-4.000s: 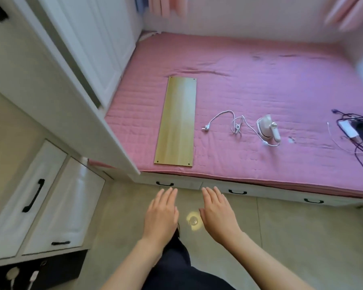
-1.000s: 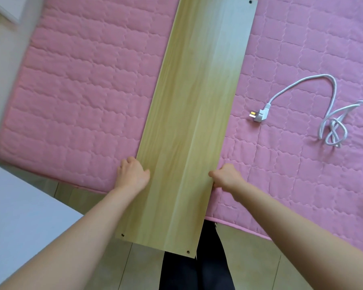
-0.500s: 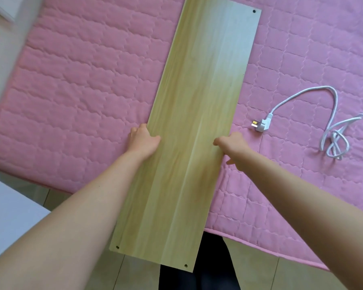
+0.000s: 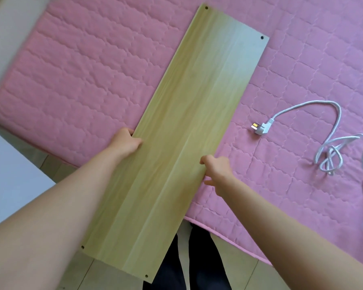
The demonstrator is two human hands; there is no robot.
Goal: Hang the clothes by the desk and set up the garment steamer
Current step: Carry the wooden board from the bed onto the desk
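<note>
A long pale wooden board (image 4: pixel 189 122) with a screw hole at each corner lies slanted across the pink quilted bed (image 4: pixel 82 70), its near end jutting out over the floor. My left hand (image 4: pixel 125 143) grips its left long edge, thumb on top. My right hand (image 4: pixel 217 170) holds the right long edge a little nearer to me. To the right on the bed lie a white plug (image 4: pixel 259 127) and its tangled white cord (image 4: pixel 333 151). The steamer itself is almost out of frame at the right edge.
A white cabinet surface (image 4: pixel 11 176) sits low at the left, and a blurred white panel (image 4: pixel 6 42) rises at the upper left. Pale floor tiles (image 4: pixel 235 268) show below the bed's edge, with my dark trousers (image 4: pixel 172 268) under the board.
Both hands have kept their grip on the board's long edges. The board's far end has swung to the right and it has slid a little toward me since a second ago.
</note>
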